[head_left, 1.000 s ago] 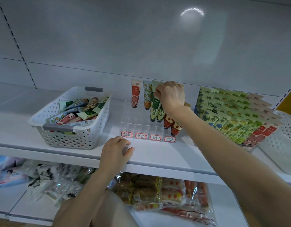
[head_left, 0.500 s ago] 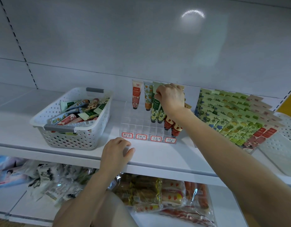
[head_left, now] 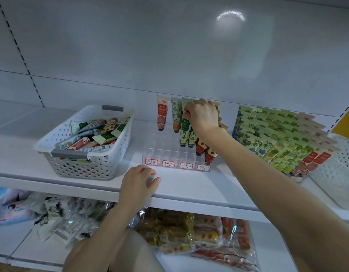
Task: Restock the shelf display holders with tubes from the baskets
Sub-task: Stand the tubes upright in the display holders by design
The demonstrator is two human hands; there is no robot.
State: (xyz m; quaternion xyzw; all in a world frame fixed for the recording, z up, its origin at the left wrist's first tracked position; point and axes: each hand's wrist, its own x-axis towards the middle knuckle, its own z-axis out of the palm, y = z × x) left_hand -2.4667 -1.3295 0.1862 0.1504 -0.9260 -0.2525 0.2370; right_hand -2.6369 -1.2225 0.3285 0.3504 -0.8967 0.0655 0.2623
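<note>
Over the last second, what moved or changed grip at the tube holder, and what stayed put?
Almost nothing changed. The right hand stays closed on the green tube among the standing tubes in the clear holder, with no clear shift. The left hand still rests on the shelf edge. The basket is unmoved.

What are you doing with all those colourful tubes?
A person is filling a clear display holder on a white shelf with little tubes. The right hand is at the back of the holder, its fingers around a green tube standing among others there. The left hand rests on the shelf's front edge, holding nothing. A white basket to the left holds more tubes. Most slots in the holder are empty, while a second holder on the right is full.
</note>
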